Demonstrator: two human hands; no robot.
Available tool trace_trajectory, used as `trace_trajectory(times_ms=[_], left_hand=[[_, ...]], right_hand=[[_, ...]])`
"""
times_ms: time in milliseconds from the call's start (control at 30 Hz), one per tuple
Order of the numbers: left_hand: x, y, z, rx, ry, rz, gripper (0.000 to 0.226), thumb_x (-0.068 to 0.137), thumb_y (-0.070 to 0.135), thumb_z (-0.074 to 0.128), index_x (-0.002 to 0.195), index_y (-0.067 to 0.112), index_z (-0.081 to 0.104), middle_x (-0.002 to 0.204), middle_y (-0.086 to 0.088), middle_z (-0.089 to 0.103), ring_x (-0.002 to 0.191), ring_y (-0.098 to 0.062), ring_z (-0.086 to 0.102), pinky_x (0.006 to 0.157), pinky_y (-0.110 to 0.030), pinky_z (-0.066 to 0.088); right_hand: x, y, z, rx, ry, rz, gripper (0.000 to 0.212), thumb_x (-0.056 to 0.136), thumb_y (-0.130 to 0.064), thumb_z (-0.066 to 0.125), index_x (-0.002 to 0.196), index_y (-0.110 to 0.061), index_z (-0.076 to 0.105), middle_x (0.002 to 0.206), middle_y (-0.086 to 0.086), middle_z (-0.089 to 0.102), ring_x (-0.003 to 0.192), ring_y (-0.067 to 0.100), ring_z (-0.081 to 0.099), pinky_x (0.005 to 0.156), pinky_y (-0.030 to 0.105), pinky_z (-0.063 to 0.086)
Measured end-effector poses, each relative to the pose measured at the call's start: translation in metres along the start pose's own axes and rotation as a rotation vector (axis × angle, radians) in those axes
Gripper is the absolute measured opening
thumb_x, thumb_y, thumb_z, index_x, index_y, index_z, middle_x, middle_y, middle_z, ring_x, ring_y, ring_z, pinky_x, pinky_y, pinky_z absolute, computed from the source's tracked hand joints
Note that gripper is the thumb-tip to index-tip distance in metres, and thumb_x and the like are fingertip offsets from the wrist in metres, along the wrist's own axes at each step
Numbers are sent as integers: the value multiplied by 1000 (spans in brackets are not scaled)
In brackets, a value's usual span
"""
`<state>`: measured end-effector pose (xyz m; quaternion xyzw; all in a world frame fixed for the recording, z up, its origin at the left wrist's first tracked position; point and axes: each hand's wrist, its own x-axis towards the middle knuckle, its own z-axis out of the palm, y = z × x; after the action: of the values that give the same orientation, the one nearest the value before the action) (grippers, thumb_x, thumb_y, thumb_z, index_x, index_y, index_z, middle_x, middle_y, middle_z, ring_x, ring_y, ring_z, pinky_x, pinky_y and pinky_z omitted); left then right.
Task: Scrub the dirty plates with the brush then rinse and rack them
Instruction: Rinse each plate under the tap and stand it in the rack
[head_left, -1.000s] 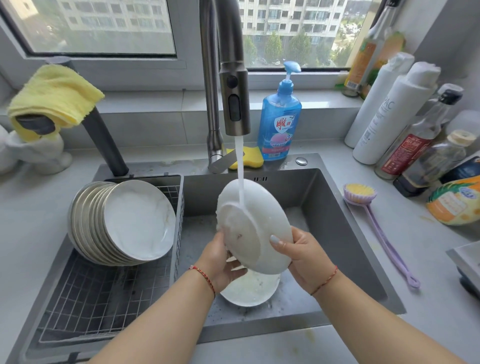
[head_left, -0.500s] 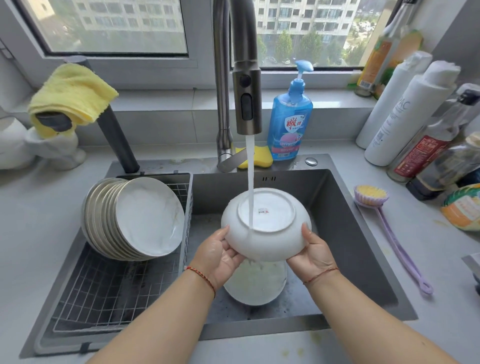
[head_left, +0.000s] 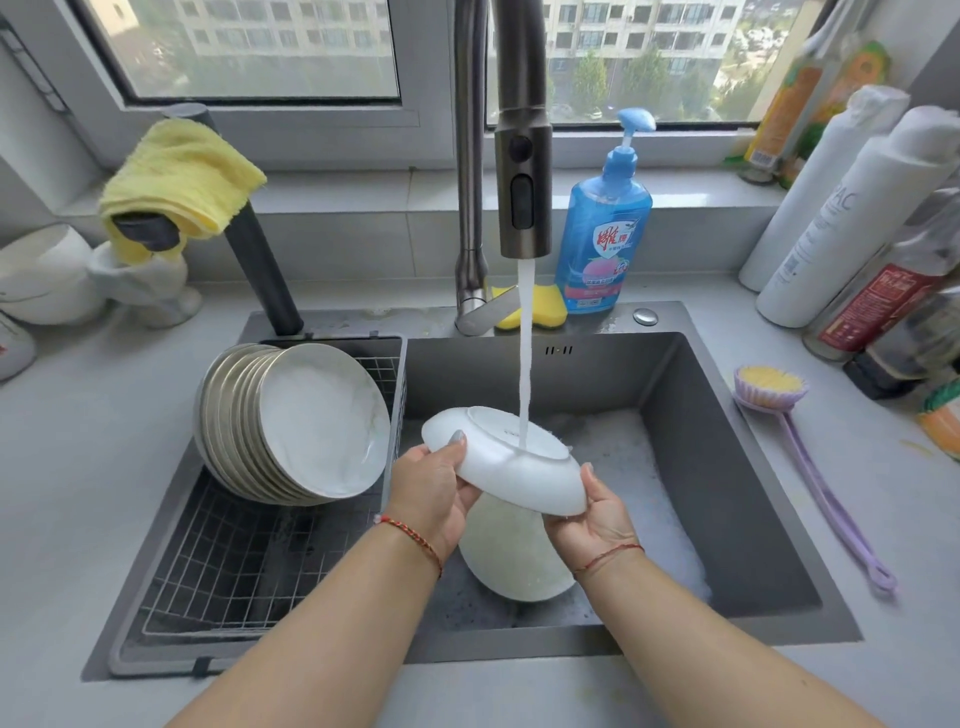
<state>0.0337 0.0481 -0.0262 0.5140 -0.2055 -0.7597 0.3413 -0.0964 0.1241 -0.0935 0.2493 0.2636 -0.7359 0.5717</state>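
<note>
A white plate (head_left: 511, 465) is held upside down over the sink, tilted down to the right. Water from the faucet (head_left: 522, 171) runs onto its underside. My left hand (head_left: 434, 491) grips its left rim with the thumb on top. My right hand (head_left: 595, 519) grips its lower right rim. Below it a second plate (head_left: 514, 561) with greenish film lies on the sink floor. Several clean plates (head_left: 306, 421) lean in the wire rack (head_left: 218, 561) at the left. The purple long-handled brush (head_left: 779, 395) lies on the counter at the right.
The grey sink (head_left: 727, 467) has foam on its right floor. A blue soap bottle (head_left: 602, 228) and a yellow sponge (head_left: 550, 309) stand behind it. Bottles (head_left: 857, 223) crowd the right counter. A yellow cloth (head_left: 176, 176) hangs on a dark handle at the left, near white ceramics (head_left: 47, 275).
The plate was turned from nearly upright to bottom-up under the stream, then tilted down to the right. Both hands kept their hold on its rim.
</note>
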Motion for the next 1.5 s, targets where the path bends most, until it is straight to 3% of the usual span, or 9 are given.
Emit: trace_trajectory(times_ms=[133, 267, 433, 633, 800, 967, 1100, 1300, 1500], left_hand=[[-1, 2, -6, 14, 17, -20, 2, 98, 4, 55, 96, 3, 54, 93, -17, 68, 78, -26, 69, 53, -34, 58], [-1, -4, -14, 19, 27, -81, 7, 99, 4, 53, 104, -1, 55, 92, -17, 68, 79, -26, 68, 61, -36, 55], [2, -17, -21, 62, 35, -211, 19, 102, 5, 47, 120, -1, 49, 110, -23, 64, 82, -29, 66, 61, -41, 57], [1, -18, -20, 437, 68, -225, 12, 102, 11, 47, 92, 8, 53, 93, -12, 53, 89, -27, 59, 79, -36, 50], [12, -12, -14, 353, -87, -219, 60, 101, 41, 49, 151, 12, 30, 151, -24, 35, 136, -37, 42, 108, -51, 41], [17, -11, -4, 177, -212, -252, 58, 92, 58, 53, 129, 14, 53, 126, -17, 61, 107, -36, 64, 89, -57, 54], [23, -17, -11, 141, -196, -165, 51, 95, 56, 49, 139, 29, 46, 129, -15, 62, 109, -39, 65, 86, -60, 54], [19, -12, -20, 158, -212, -6, 55, 95, 63, 41, 138, 29, 48, 130, -15, 61, 107, -33, 67, 74, -41, 59], [5, -16, -17, 163, -384, -31, 50, 101, 51, 36, 139, 21, 48, 122, -13, 69, 107, -28, 69, 79, -37, 58]], right_hand=[[-3, 6, 1, -29, -17, 11, 51, 87, -22, 58, 135, -7, 50, 128, 20, 58, 89, 42, 67, 57, 54, 57], [-8, 1, -1, -58, -57, -49, 96, 24, -4, 96, 115, -5, 63, 118, 20, 65, 105, 39, 60, 76, 58, 52], [-15, -11, 3, -276, 55, -114, 30, 94, -15, 55, 120, 0, 54, 115, 20, 63, 110, 36, 57, 98, 53, 43], [-22, -21, 7, -830, 32, -299, 19, 92, -16, 58, 110, -10, 63, 107, 13, 71, 100, 32, 65, 87, 50, 53], [-36, -4, 10, -1496, -40, -522, 13, 90, -9, 60, 93, -21, 65, 82, -2, 69, 76, 20, 65, 65, 27, 55], [-42, 20, 0, -2241, -231, -744, 22, 93, -27, 55, 103, -10, 65, 91, 9, 69, 78, 23, 57, 66, 25, 37], [-42, 37, -4, -2226, -526, -1001, 31, 86, -21, 53, 113, -18, 69, 107, -3, 71, 102, 13, 64, 91, 22, 49], [-35, 34, 25, -2019, -655, -238, 48, 102, -44, 21, 148, -33, 24, 153, -23, 15, 142, -7, 3, 117, 23, -1], [-1, 32, 44, -2290, -581, -480, 52, 104, -18, 23, 152, -18, 3, 155, -16, -6, 140, -4, -10, 121, 38, -3]])
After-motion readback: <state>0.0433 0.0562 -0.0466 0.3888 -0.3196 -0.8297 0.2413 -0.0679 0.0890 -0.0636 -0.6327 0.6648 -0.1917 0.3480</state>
